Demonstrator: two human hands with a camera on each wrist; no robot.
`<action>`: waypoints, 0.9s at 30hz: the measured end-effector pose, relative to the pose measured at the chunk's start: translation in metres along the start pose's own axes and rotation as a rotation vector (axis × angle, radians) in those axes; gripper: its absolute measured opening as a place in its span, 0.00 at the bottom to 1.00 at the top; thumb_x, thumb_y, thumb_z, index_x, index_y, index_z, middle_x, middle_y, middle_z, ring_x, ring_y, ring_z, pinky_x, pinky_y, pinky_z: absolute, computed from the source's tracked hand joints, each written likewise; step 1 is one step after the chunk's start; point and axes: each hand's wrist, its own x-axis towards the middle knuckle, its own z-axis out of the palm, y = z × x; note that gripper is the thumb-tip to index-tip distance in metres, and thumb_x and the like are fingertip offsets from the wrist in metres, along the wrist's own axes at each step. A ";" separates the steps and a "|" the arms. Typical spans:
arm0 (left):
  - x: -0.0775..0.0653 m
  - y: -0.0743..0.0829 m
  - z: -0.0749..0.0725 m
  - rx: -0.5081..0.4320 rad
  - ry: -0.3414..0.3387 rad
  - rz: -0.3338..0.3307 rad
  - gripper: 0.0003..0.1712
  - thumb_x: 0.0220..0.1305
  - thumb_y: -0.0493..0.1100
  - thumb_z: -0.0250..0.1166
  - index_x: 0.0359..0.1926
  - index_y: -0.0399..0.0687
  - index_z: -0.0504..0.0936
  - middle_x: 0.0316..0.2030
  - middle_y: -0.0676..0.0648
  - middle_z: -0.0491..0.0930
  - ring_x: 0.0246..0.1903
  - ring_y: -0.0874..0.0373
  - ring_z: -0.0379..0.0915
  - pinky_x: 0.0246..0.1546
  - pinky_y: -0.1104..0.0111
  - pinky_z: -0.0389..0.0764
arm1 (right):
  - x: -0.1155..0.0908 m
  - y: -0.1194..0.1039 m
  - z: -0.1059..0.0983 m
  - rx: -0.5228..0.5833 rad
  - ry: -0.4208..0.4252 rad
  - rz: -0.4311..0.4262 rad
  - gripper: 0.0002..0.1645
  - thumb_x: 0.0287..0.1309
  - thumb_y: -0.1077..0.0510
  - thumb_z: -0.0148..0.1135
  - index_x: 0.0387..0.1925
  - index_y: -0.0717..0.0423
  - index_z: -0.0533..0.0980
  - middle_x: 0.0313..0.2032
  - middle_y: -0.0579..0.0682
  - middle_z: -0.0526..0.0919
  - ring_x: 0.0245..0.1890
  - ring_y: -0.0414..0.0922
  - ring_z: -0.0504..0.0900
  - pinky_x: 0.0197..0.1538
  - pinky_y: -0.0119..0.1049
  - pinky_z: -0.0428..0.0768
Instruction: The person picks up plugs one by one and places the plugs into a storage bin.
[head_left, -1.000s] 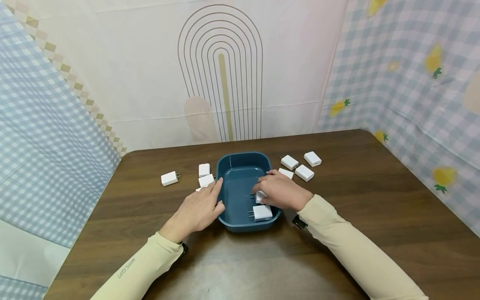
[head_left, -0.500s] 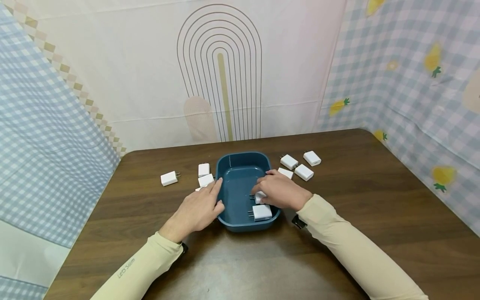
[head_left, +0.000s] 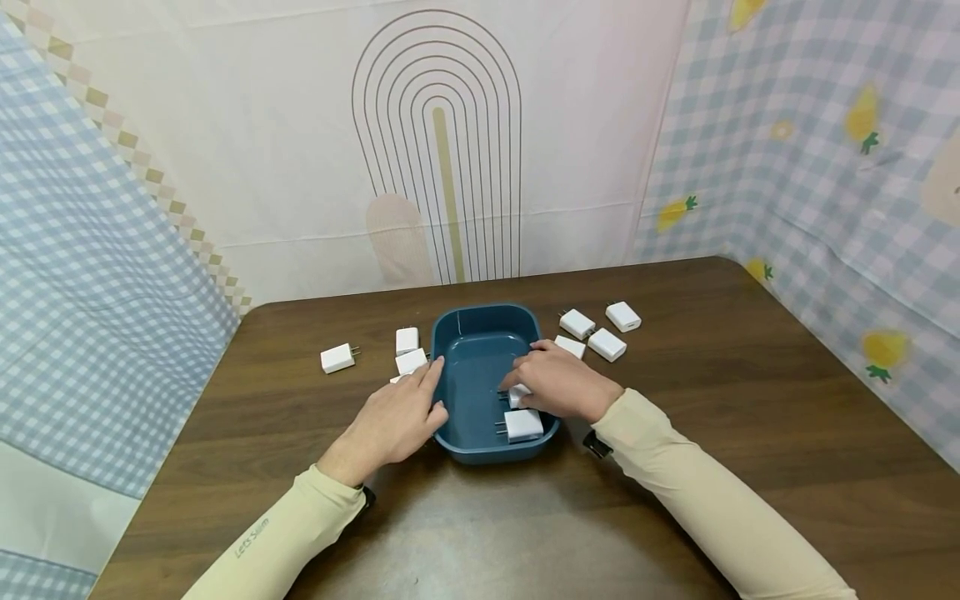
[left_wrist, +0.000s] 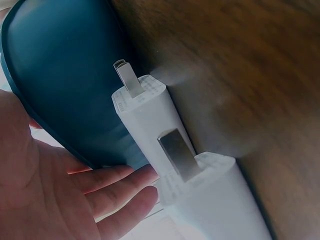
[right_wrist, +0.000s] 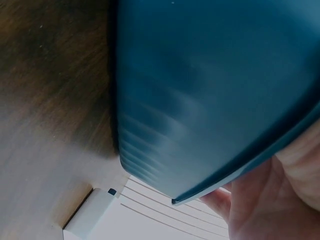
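A deep blue rectangular tub stands on the table between the two hands. My right hand reaches over its right rim, thumb and fingers curled on a white plug charger low inside. Another white charger, prongs pointing left, lies in the near right corner. The right wrist view shows mostly the tub's outer wall, which hides those fingertips. Along the left rim rests my left hand, fingers loosely extended. Beside it, white chargers stand close against the tub, partly covered by the hand in the head view.
Left of the tub are a lone charger and a small group including another charger. Several more, among them one charger, lie to the right. The brown wooden table meets a hanging patterned cloth behind.
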 end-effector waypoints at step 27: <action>0.000 0.001 -0.001 -0.008 -0.008 -0.009 0.39 0.72 0.52 0.49 0.79 0.42 0.55 0.75 0.38 0.62 0.71 0.41 0.65 0.70 0.48 0.68 | 0.001 0.002 0.004 0.043 0.041 -0.013 0.16 0.59 0.55 0.72 0.50 0.48 0.85 0.48 0.45 0.90 0.53 0.44 0.85 0.69 0.60 0.69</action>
